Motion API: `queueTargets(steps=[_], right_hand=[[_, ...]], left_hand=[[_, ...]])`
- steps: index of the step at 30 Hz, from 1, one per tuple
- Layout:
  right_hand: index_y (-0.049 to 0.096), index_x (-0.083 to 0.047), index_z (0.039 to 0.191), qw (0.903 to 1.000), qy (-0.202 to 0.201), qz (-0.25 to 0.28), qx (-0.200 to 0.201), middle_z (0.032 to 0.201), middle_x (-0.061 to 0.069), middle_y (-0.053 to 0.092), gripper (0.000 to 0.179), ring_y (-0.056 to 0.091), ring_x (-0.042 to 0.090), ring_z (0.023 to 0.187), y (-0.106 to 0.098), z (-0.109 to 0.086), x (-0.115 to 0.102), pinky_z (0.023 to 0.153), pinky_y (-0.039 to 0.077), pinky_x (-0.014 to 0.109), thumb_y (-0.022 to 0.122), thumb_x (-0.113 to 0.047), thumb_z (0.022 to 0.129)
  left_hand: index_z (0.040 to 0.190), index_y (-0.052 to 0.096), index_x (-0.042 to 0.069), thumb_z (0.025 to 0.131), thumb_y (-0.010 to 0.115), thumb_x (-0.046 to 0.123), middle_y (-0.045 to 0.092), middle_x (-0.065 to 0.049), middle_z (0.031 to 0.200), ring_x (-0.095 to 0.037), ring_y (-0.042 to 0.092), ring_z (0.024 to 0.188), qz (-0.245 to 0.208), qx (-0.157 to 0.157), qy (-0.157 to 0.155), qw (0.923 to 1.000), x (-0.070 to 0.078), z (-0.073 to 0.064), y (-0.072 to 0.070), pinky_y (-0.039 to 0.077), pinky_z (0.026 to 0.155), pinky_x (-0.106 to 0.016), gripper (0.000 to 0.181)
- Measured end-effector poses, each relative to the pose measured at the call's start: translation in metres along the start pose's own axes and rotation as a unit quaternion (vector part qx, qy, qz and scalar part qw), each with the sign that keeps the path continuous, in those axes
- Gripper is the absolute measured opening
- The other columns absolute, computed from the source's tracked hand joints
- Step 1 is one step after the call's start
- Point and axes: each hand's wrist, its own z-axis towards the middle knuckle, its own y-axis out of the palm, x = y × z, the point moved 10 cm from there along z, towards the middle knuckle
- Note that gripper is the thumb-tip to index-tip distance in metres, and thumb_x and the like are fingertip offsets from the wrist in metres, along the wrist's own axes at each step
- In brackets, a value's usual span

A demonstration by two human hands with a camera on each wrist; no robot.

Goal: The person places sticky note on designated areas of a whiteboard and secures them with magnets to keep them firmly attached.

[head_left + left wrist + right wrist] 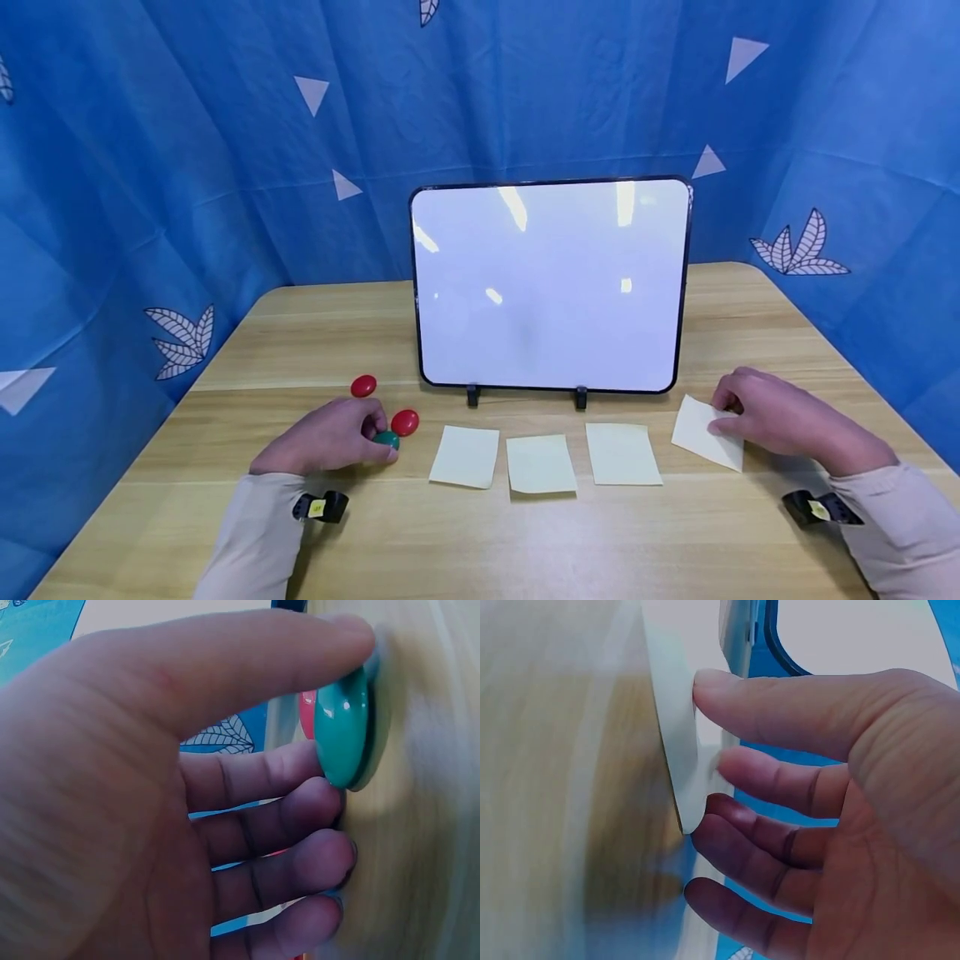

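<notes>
My left hand (333, 435) pinches a glossy green round magnet (342, 731) between thumb and index finger, at the left of the table. Its other fingers hang curled below, by the wood. Two red round magnets lie close by: one red magnet (405, 422) right beside the green one, another red magnet (363, 386) farther back. Over on the right, my right hand (780, 421) grips a pale sticky note (701, 433) with thumb and fingertips; the note is turned at an angle and slightly bent. Part of it is hidden under the fingers.
Three more pale notes lie in a row between the hands: a left note (465, 457), a middle note (542, 464) with a curled front edge, and a right note (622, 454). Behind them a whiteboard (551, 317) stands on small black feet. A blue curtain (555, 92) surrounds the table.
</notes>
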Motion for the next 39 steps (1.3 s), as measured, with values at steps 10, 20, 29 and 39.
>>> queueTargets(steps=[10, 20, 29, 39], right_hand=[[0.059, -0.011, 0.085, 0.9997, 0.003, 0.024, 0.002, 0.076, -0.001, 0.049, 0.021, 0.047, 0.016, 0.069, 0.002, -0.002, 0.002, 0.059, 0.037, 0.03, 0.078, -0.016, 0.085], [0.056, -0.013, 0.086, 0.9965, -0.013, 0.065, 0.05, 0.075, -0.003, 0.05, 0.017, 0.048, 0.015, 0.069, -0.012, -0.005, -0.001, 0.058, 0.038, 0.027, 0.073, -0.009, 0.09], [0.062, -0.009, 0.098, 0.9844, -0.021, 0.138, 0.107, 0.087, 0.002, 0.059, 0.006, 0.053, 0.015, 0.077, -0.022, -0.005, 0.0, 0.064, 0.046, 0.025, 0.067, -0.012, 0.096], [0.069, -0.01, 0.105, 0.9715, -0.022, 0.173, 0.161, 0.1, 0.007, 0.067, 0.009, 0.057, 0.015, 0.081, -0.032, -0.008, -0.005, 0.067, 0.05, 0.024, 0.066, -0.015, 0.098]], left_hand=[[0.093, 0.063, 0.017, 0.074, 0.087, 0.034, 0.059, -0.002, 0.081, -0.021, 0.054, 0.072, -0.016, 0.016, -0.013, 0.9997, -0.002, 0.003, -0.002, 0.044, 0.059, -0.035, 0.034], [0.104, 0.062, 0.016, 0.081, 0.081, 0.038, 0.059, -0.002, 0.088, -0.021, 0.053, 0.075, -0.007, 0.054, -0.013, 0.9984, -0.003, 0.004, -0.012, 0.044, 0.058, -0.035, 0.037], [0.108, 0.061, 0.016, 0.088, 0.075, 0.04, 0.059, 0.0, 0.089, -0.019, 0.054, 0.077, 0.005, 0.089, 0.008, 0.996, -0.001, 0.007, -0.018, 0.047, 0.061, -0.034, 0.034], [0.121, 0.063, 0.021, 0.091, 0.072, 0.039, 0.062, 0.004, 0.094, -0.018, 0.057, 0.083, 0.012, 0.14, 0.039, 0.9893, 0.006, 0.007, -0.024, 0.049, 0.067, -0.033, 0.036]])
